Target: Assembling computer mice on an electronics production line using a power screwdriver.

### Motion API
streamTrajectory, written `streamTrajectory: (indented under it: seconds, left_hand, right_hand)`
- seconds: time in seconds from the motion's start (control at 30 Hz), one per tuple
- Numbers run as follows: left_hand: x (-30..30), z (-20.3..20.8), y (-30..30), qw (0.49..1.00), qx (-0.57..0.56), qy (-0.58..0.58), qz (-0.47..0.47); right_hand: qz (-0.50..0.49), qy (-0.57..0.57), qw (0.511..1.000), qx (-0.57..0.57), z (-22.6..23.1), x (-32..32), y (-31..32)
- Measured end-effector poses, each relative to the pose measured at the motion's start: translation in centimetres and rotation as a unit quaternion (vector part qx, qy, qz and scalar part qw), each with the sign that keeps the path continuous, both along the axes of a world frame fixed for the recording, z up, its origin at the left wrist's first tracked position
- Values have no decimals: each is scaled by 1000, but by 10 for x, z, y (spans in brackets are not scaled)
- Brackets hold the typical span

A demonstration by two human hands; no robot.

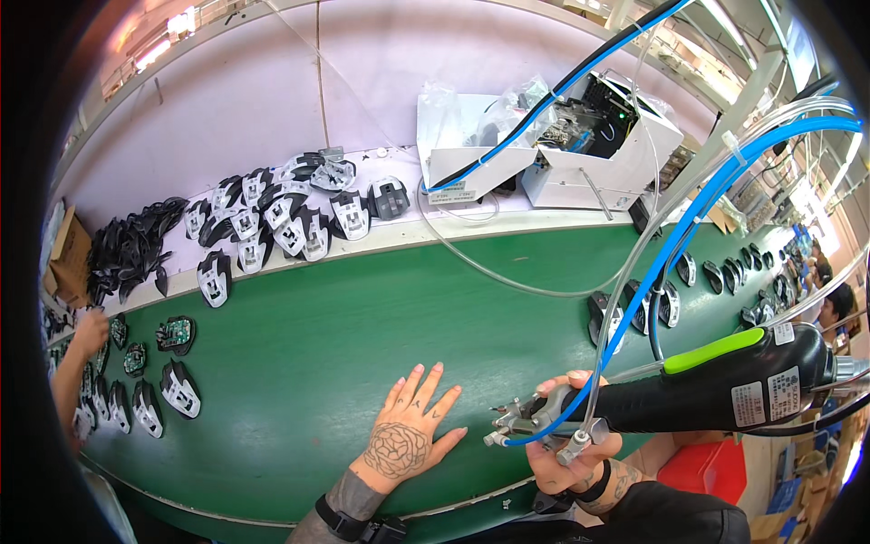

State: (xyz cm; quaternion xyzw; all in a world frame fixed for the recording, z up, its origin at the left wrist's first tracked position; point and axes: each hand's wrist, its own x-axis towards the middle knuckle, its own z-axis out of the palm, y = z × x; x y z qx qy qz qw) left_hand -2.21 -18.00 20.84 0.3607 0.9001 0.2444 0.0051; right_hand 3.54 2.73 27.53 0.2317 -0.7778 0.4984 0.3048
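My left hand (403, 435) lies flat on the green work surface (317, 363), its fingers spread and nothing in it. To its right, my right hand (589, 453) is wrapped round the front end of a black power screwdriver (698, 399) with a lime-green strip. The tool's metal nose points left, toward my left hand, apart from it. A blue air hose (657, 263) and clear tubes run from its front fittings up to the upper right. Part of my right hand's grip is hidden behind the tool.
Black-and-white mouse-like shells (290, 222) crowd the back ledge beside black plastic parts (136, 245). More shells (181, 390) and circuit-board pieces (175, 335) lie left, near another person's hand (89, 335). White machine boxes (589, 177) stand behind. Several shells (605, 322) line the right; a red bin (707, 471) sits below.
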Motion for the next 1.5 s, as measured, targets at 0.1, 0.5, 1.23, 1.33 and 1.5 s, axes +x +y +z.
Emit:
streamTrajectory:
  seconds: [0.1,0.5,1.23,1.33,1.5]
  left_hand:
    - [0,2,0,1000,-2,-8,-6]
    - [0,7,2,999,-29,7,-16]
    - [2,6,2,999,-22,-29,-39]
    - [2,6,3,998,-22,-28,-42]
    - [3,6,2,998,-23,-31,-44]
  right_hand:
    - [7,12,1000,18,4,-1,1]
    - [0,46,999,10,3,-6,-2]
    - [9,36,999,-3,2,-4,1]
    - [6,36,999,-4,3,-4,1]
    - [12,34,999,-3,3,-4,2]
